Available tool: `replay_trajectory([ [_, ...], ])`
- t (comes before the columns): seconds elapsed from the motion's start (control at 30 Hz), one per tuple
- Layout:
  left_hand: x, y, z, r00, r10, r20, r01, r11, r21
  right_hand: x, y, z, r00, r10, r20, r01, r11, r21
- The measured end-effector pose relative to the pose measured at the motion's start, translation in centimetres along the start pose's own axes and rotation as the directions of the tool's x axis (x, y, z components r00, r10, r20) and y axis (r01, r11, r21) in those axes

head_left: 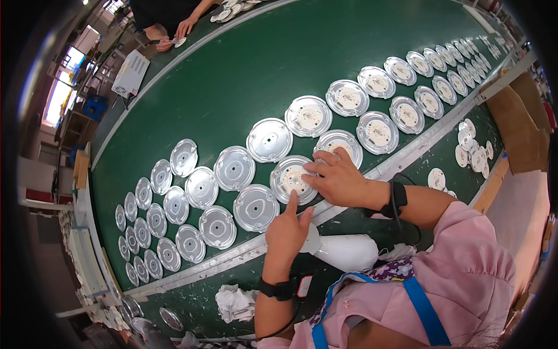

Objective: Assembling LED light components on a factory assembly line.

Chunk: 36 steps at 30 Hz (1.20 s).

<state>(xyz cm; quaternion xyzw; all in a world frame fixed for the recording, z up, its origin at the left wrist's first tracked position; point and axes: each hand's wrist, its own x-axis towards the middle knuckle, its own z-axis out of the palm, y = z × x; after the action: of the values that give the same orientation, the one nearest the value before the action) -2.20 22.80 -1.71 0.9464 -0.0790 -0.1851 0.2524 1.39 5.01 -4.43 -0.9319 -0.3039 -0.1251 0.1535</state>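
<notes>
A round silver metal plate (276,177) lies on the green work surface in front of me, with a white round LED board (292,181) in its middle. My left hand (286,235) reaches to the near rim of this plate, index finger stretched out and thumb apart. Over the plate's right side is my right hand (340,180), its fingers spread and their tips down at the board's edge. Behind the right hand, another plate (351,150) is partly covered by it. Just left of the left hand sits a bare silver plate (256,208).
Rows of bare plates (201,187) run left; plates with boards (378,132) run right. Loose white boards (478,157) lie on the near ledge beside a cardboard box (520,119). A white rounded object (349,252) and crumpled white cloth (235,303) lie nearby. Across, a co-worker's hands (174,36) handle a board.
</notes>
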Motion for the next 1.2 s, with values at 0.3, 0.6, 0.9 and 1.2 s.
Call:
replay_trajectory([
  [0.3,-0.2,-0.4,0.1,0.999,0.031,-0.016,-0.031,1.0,-0.006,0.0,-0.1,0.0,1.0,-0.006,0.003,0.006,1.0,-0.017],
  [0.6,-0.4,-0.6,0.2,0.998,0.055,-0.035,-0.056,0.998,-0.014,0.0,-0.4,-0.2,1.0,-0.004,-0.003,0.004,1.0,-0.02],
  [0.9,-0.4,-1.4,-0.1,0.971,0.012,-0.24,-0.093,0.94,-0.328,0.3,-0.3,-1.2,0.999,0.026,-0.033,-0.02,0.984,0.177],
  [1.2,0.0,0.8,0.1,0.958,-0.224,-0.179,-0.223,-0.189,-0.956,2.0,-4.7,-3.9,0.914,0.172,0.368,-0.406,0.423,0.81],
])
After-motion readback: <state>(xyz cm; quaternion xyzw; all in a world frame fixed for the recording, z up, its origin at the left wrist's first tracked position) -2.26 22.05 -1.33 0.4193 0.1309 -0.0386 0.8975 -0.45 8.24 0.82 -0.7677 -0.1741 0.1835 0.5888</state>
